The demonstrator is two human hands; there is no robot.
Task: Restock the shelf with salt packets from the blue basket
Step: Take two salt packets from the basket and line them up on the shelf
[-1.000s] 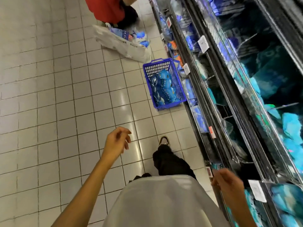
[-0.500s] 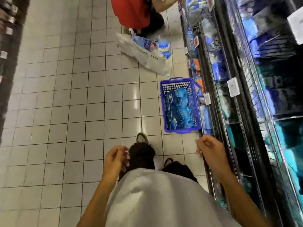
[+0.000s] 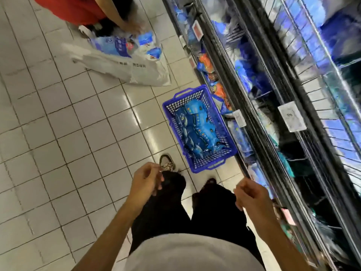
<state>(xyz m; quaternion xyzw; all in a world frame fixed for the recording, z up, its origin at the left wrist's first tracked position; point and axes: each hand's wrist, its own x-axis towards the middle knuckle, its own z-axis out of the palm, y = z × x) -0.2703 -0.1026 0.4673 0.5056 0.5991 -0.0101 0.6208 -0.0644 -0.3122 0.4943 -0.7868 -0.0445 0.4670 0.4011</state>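
- The blue basket [image 3: 199, 128] sits on the tiled floor [image 3: 68, 133], right beside the foot of the shelf [image 3: 273, 114] that runs along the right side.
- Blue salt packets [image 3: 195, 130] lie piled inside the basket, filling most of its bottom.
- The person's left hand [image 3: 145, 179] hangs in front of the body with fingers loosely curled, holding nothing.
- The right hand [image 3: 252, 196] is likewise loosely curled and holds nothing; the two hands are apart, one on each side of the dark trouser legs.
- One shoe [image 3: 167, 162] is on the floor near the basket's near corner.
- Farther along the aisle a white sack [image 3: 125, 69] with blue packets lies on the floor, and another person in a red top [image 3: 78, 8] reaches a hand to it.
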